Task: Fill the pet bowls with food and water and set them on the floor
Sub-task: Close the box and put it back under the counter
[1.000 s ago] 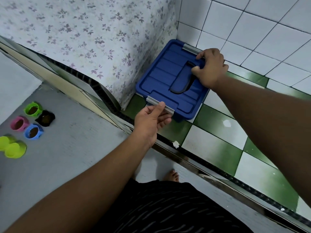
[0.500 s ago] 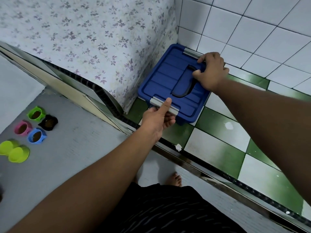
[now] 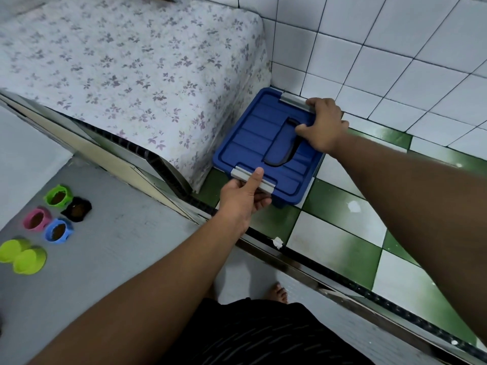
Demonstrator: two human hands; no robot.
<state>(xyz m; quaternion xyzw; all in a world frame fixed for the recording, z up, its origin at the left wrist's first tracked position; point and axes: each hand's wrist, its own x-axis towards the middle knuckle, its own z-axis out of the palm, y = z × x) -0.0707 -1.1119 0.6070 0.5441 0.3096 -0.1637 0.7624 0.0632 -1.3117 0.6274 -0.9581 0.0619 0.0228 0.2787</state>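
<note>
Left hand pinches the near grey latch of a blue box, thumb flat on top, fingers curled beneath; right hand grips the far edge of the lid just beside the far grey latch, thumb at the recessed carrying handle; lid of glossy moulded plastic, ribbed, rectangular with rounded corners, seated on the box; box stands on glazed green-and-white checked floor tiles, against a floral cloth and white wall tiles; well left of the left hand, on matt grey floor, small round pet bowls: green bowl, black bowl, pink bowl and blue bowl clustered, each holding brown contents; lime double bowl beside them, nearer the person.
</note>
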